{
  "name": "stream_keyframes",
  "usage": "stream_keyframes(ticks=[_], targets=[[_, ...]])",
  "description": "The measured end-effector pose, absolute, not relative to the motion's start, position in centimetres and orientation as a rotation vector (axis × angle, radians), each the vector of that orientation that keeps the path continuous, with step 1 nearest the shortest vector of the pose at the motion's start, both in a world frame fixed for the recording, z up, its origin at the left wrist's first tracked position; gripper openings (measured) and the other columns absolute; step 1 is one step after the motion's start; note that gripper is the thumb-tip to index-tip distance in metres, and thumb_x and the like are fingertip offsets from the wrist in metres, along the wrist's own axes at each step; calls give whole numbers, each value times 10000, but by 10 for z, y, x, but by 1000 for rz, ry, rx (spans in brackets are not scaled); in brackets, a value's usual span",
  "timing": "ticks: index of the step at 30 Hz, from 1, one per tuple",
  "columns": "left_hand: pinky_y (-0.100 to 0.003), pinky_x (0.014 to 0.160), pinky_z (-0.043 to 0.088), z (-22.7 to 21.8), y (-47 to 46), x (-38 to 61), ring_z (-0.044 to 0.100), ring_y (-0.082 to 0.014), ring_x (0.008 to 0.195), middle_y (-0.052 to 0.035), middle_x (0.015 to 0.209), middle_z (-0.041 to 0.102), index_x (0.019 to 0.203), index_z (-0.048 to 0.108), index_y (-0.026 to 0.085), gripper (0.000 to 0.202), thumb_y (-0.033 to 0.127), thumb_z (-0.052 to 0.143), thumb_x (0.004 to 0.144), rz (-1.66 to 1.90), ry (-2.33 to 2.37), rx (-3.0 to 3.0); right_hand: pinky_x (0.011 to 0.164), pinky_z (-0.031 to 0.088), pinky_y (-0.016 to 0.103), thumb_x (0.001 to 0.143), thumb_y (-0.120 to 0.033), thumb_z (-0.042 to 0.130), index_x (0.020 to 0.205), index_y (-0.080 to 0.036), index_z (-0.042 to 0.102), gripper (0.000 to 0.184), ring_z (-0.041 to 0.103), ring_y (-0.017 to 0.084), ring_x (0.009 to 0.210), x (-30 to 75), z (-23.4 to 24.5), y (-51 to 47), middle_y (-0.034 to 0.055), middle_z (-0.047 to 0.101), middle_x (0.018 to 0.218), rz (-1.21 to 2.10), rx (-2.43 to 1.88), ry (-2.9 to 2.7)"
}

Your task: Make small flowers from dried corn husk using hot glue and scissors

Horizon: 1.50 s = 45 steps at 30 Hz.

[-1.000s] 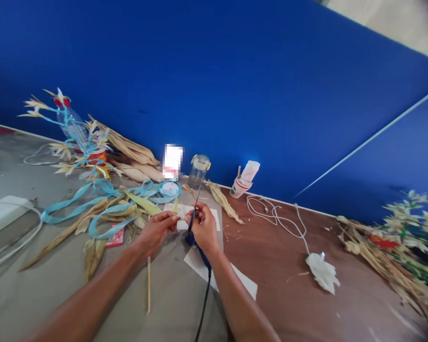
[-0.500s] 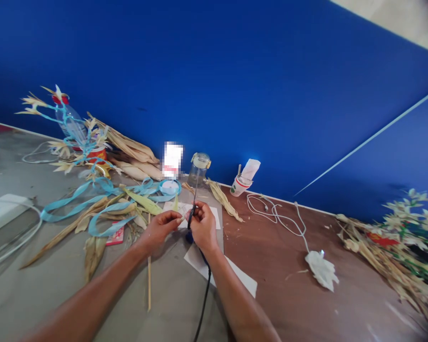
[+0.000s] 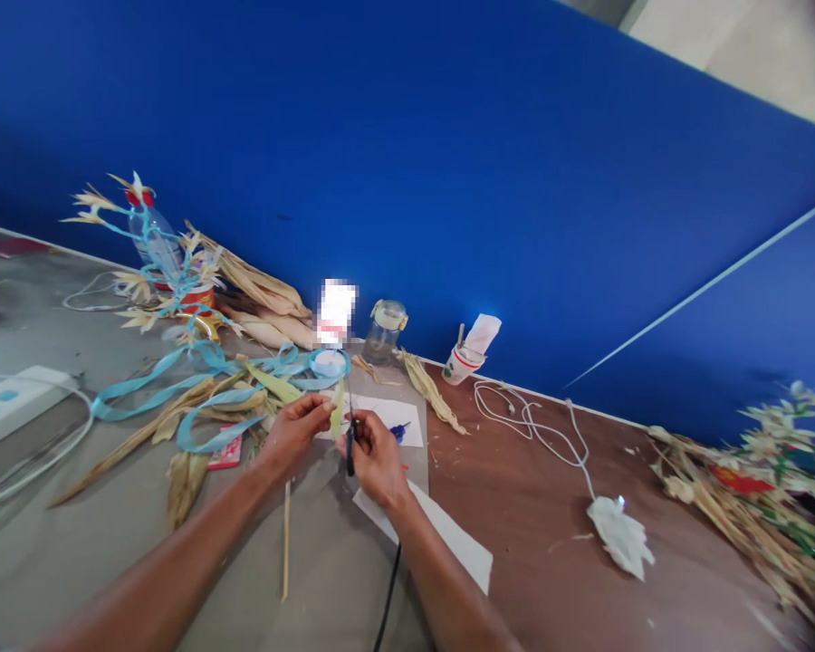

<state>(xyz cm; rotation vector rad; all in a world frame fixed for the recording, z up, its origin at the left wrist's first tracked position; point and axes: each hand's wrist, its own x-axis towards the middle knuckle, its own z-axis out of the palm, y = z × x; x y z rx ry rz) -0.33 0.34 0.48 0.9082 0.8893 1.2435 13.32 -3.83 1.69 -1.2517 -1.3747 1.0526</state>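
Observation:
Between the thumb and fingers of my left hand (image 3: 300, 427) I pinch a small pale-green piece of corn husk (image 3: 338, 406). My right hand (image 3: 375, 453) is closed around the black handles of a pair of scissors (image 3: 351, 445), whose blades point away from me, close beside the husk piece. Under and behind the hands lies white paper (image 3: 407, 417) with a small dark-blue item (image 3: 399, 432) on it. Left of my left hand are a longer green husk (image 3: 272, 382) and loops of light-blue ribbon (image 3: 204, 436).
A lidded glass jar (image 3: 384, 333), a paper cup (image 3: 463, 360) and a bright blurred-out screen (image 3: 337, 310) stand along the blue partition. Dried husks (image 3: 258, 285) and a blue-stemmed flower branch (image 3: 156, 231) are at left. A power strip (image 3: 23, 407) lies nearer; a white cable (image 3: 536, 407) lies right.
My hands have drawn slightly apart, and the scissors have moved left and nearer to me. More of the husk piece and the dark-blue item now show. The view has shifted slightly.

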Motion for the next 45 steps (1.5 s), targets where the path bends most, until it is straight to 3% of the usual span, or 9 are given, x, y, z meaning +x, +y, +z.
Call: stream_keyframes(ticks=[14,23,36,45], targets=[[-203,536,343,14,0,-5,421,-67,519,34,545,505,625,601,137,228,323,732,638,1220,794,840,575,443,233,710,-234,569,981,-204,598,275,537,132,613,123,6,-45,-6,588,699,976,-1305,-1470],[-226,544,327,16,4,-10,418,-98,527,25,533,497,604,602,158,157,287,690,625,1165,928,1139,502,336,197,641,-278,653,857,-195,615,234,427,95,534,160,41,-35,-56,471,587,1307,-1238,-1504],[-230,513,277,20,2,-12,370,-110,537,15,541,451,547,573,168,126,253,634,618,1018,880,1301,493,362,181,621,-216,683,821,-180,689,204,474,96,553,195,53,-35,-29,577,627,1384,-1279,-1728],[-224,516,291,16,2,-13,384,-105,531,18,543,458,560,574,163,62,187,599,612,980,859,1324,447,257,173,633,-255,691,801,-166,682,190,397,74,492,196,63,-38,-46,514,547,1597,-1266,-1576]])
